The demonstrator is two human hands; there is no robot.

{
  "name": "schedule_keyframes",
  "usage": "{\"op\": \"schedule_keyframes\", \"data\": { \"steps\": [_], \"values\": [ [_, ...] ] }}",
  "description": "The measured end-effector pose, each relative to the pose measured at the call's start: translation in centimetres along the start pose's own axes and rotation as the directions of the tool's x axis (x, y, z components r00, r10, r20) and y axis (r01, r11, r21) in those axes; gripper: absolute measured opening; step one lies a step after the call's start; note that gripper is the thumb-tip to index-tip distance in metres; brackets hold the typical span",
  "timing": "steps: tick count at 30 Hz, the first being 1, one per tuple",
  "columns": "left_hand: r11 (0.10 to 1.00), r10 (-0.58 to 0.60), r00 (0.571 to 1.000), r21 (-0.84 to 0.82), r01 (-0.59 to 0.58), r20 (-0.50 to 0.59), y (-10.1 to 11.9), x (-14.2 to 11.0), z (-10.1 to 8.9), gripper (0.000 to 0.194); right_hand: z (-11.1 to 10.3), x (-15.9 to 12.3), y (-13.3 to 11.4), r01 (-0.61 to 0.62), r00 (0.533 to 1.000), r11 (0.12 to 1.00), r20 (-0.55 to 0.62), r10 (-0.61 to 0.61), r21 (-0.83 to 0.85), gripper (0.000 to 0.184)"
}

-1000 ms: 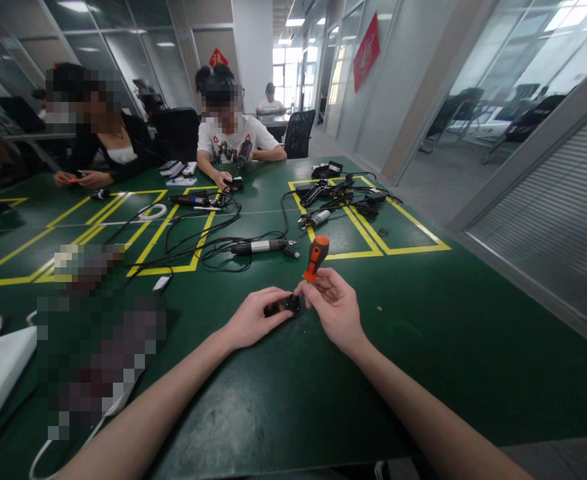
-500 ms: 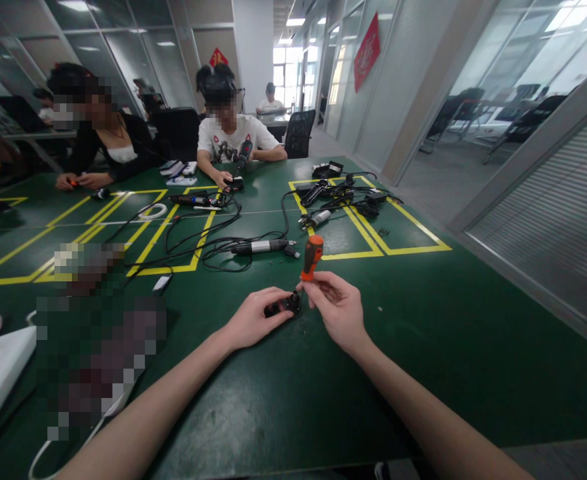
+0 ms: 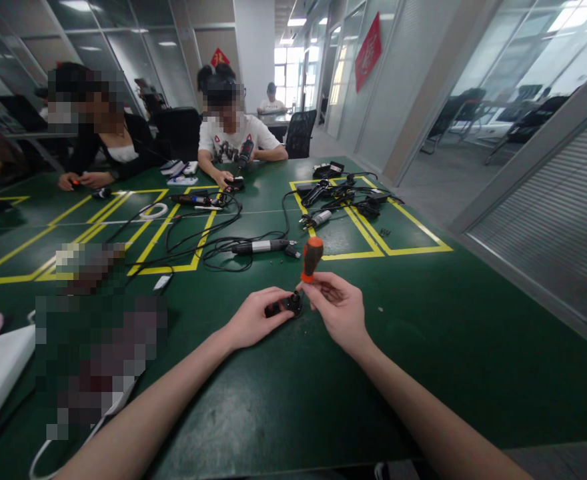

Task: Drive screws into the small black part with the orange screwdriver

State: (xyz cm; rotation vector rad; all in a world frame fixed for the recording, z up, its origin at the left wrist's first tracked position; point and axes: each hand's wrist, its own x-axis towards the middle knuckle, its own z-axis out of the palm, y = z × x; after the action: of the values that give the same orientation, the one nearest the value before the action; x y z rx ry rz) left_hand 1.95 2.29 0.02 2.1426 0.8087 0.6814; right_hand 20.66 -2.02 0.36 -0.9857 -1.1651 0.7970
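Illegible characters on red diamond signs (image 3: 368,53)

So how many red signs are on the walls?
2: a smaller red sign on the back wall, and a larger red sign on the right-hand wall. More may be hidden.

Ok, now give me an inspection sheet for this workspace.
Surface: green table, marked with yellow lines
Things in hand: small black part; screwdriver, orange-and-dark handle up, tip hard to make out
Clutter: silver-and-black tool; objects under the pixelation at left, cannot tell what
Hands: left hand holds the black part, right hand the screwdriver
Cables: black cables, tangled beyond the hands
Surroundings: person in white shirt across the table; office chairs
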Motion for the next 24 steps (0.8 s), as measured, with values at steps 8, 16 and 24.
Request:
{"op": "schedule_keyframes", "data": {
  "steps": [8,16,24],
  "values": [
    [1.0,-0.01,1.0,0.009,0.01,0.006,0.1,0.0,-0.1,0.019,0.0,0.2,-0.5,0.133,0.991,0.991,0.01,-0.133,-0.004,0.006],
    [1.0,0.008,1.0,0.014,-0.008,0.0,0.1,0.0,0.0,0.018,0.0,0.0,-0.3,0.017,1.0,1.0,0.01,-0.017,0.01,0.015],
    [0.999,0.003,1.0,0.039,-0.002,-0.003,0.1,0.0,0.0,0.018,0.1,0.2,-1.2,0.121,0.993,0.992,0.011,-0.121,-0.046,0.008]
  ]
}}
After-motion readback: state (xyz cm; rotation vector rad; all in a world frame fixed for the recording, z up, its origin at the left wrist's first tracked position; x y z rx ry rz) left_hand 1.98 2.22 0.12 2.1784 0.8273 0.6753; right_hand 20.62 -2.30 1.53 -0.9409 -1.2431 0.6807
